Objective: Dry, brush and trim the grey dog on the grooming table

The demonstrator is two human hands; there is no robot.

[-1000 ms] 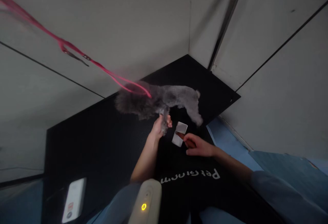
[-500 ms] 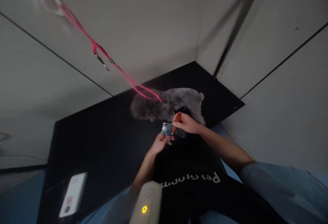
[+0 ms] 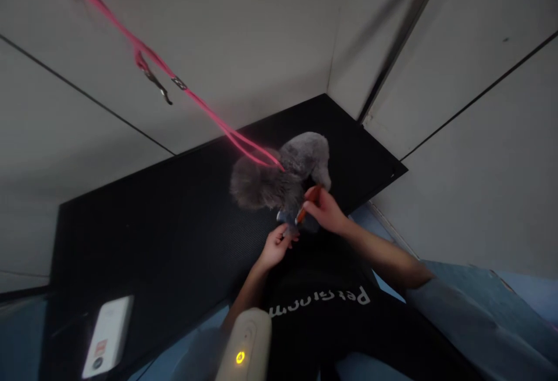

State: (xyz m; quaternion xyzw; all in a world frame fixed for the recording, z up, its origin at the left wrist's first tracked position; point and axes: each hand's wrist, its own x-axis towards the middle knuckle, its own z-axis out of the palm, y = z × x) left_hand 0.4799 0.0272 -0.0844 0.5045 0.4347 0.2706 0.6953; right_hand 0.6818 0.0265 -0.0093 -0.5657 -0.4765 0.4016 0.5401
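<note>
A grey, fluffy dog (image 3: 305, 157) stands on a black table, its body turned and one leg stretched towards me. My left hand (image 3: 276, 247) is closed at the end of that leg, fingers pinched about the paw (image 3: 291, 230). My right hand (image 3: 328, 212) grips the orange-brown handle of a slicker brush (image 3: 308, 203). The brush's head is down at the leg, just above my left fingers, and partly hidden by fur. A pink grooming loop (image 3: 209, 112) runs from the upper left down to the dog's neck.
The black table (image 3: 152, 224) stands against grey wall panels (image 3: 244, 32). A white box-like device (image 3: 108, 334) lies near its left front corner. A metal clip (image 3: 157, 85) hangs from the loop. Close below me is a pale device with a yellow light (image 3: 244, 343), over my black apron (image 3: 331, 334).
The dog has bent its body, its rump shifting left and its leg now reaching my left hand. My right hand with the brush has moved slightly right. The view has shifted a little.
</note>
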